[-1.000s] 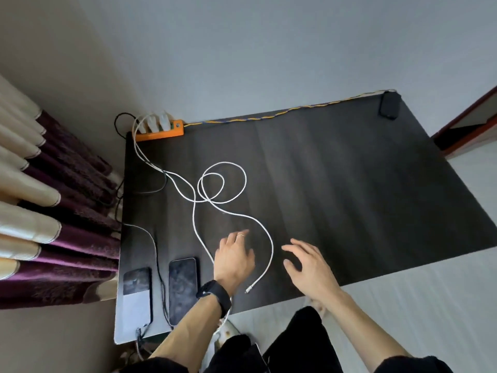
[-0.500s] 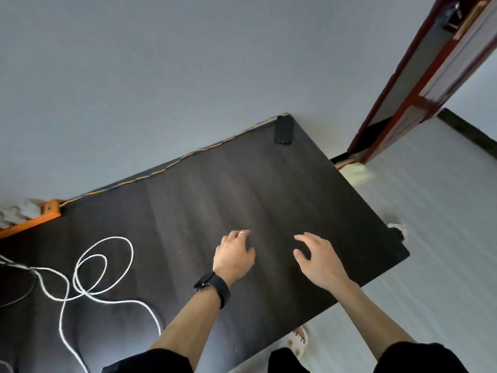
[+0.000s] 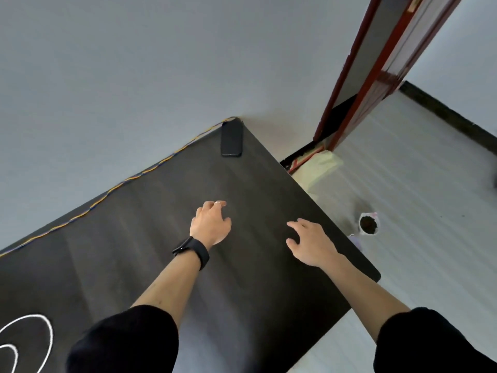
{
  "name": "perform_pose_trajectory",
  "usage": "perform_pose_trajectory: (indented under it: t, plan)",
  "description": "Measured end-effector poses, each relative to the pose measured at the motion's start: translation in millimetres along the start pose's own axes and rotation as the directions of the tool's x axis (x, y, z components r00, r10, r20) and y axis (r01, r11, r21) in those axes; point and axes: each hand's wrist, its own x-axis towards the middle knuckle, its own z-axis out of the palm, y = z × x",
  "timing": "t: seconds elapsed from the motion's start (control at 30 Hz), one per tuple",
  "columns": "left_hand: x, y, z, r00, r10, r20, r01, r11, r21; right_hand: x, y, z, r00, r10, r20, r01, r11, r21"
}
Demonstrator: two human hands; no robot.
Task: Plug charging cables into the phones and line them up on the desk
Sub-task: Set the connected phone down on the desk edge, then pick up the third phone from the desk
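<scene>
A dark, wood-grained rectangular desk (image 3: 150, 238) runs from the near left up to a far corner against the pale grey wall (image 3: 134, 76). Right in that far corner lies a slim black phone (image 3: 231, 140), flat on the desk top, its long side roughly following the desk's right edge; whether anything is plugged into it cannot be made out. Along the desk's far edge, where it meets the wall, a thin twisted yellow-and-blue cord (image 3: 129, 180) trails from the left side up to the corner beside the phone.

The person's left hand (image 3: 211, 224) is out over the middle of the desk, palm down, fingers loosely curled and a little apart, with nothing in it. A thin silver ring (image 3: 218, 203) shows on one finger, and a black wristband watch (image 3: 192, 251) sits on the wrist. The right hand (image 3: 312, 242) is further right, near the desk's right edge, also palm down, fingers parted and relaxed, empty. Both hands are well short of the phone. Black sleeves (image 3: 123, 340) cover the upper arms at the near edge of view.

At the near left corner, loops of a white charging cable (image 3: 49, 332) lie on the desk, well apart from both hands and from the phone.

To the right, off the desk, the pale floor (image 3: 416, 197) holds a small white-rimmed object with a dark centre (image 3: 368, 224), and a dark red door frame (image 3: 357, 76) rises at the far right.
</scene>
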Motion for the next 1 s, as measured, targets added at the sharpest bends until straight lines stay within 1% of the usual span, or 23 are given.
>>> perform_pose_trajectory:
  t: [0.13, 0.27, 0.4, 0.5, 0.57, 0.6, 0.67, 0.73, 0.8, 0.87, 0.9, 0.93, 1.0]
  plan:
    - [70, 9, -8, 1.0, 0.017, -0.01, -0.017, 1.0, 0.01, 49, -3, -10, 0.998, 0.025, 0.053, -0.017, 0.99, -0.141]
    - [160, 21, -17, 0.996, 0.013, -0.087, -0.014, 1.0, -0.012, 82, 2, -1, 0.993, 0.035, 0.117, -0.007, 0.973, -0.23]
    - [236, 35, -14, 0.985, -0.029, -0.168, 0.02, 0.998, -0.055, 93, 10, 8, 0.994, 0.014, 0.109, 0.012, 0.973, -0.232]
    - [266, 47, -5, 0.971, -0.052, -0.233, 0.055, 0.998, 0.005, 96, 8, 7, 0.994, 0.01, 0.106, 0.013, 0.976, -0.217]
    - [271, 52, 2, 0.957, -0.029, -0.287, 0.047, 0.997, 0.056, 96, 5, 8, 0.993, 0.009, 0.114, 0.016, 0.977, -0.214]
    - [271, 54, 5, 0.956, -0.021, -0.294, 0.039, 0.998, 0.055, 95, 5, 9, 0.993, 0.01, 0.119, 0.016, 0.976, -0.216]
    - [267, 58, 9, 0.962, -0.021, -0.274, 0.023, 1.0, 0.004, 96, 9, 8, 0.993, 0.011, 0.118, 0.016, 0.975, -0.22]
    - [255, 59, 6, 0.975, -0.019, -0.224, 0.01, 0.999, -0.04, 98, 10, 7, 0.991, 0.019, 0.13, 0.01, 0.974, -0.225]
    - [233, 57, 6, 0.986, -0.007, -0.169, -0.006, 0.997, -0.073, 96, 11, 7, 0.989, 0.027, 0.145, 0.006, 0.974, -0.225]
    - [202, 54, 6, 0.994, -0.004, -0.105, -0.012, 0.989, -0.15, 95, 9, 4, 0.987, 0.036, 0.155, -0.006, 0.982, -0.19]
    - [187, 51, 7, 0.997, -0.016, -0.074, -0.001, 0.975, -0.221, 96, 8, 1, 0.987, 0.042, 0.155, -0.017, 0.987, -0.157]
    - [167, 49, 6, 0.999, -0.042, -0.03, 0.03, 0.944, -0.329, 95, 5, -3, 0.987, 0.046, 0.155, -0.028, 0.993, -0.114]
    - [121, 44, 3, 0.988, -0.075, 0.137, 0.141, 0.802, -0.58, 88, -2, -18, 0.984, 0.071, 0.163, -0.077, 0.997, 0.03]
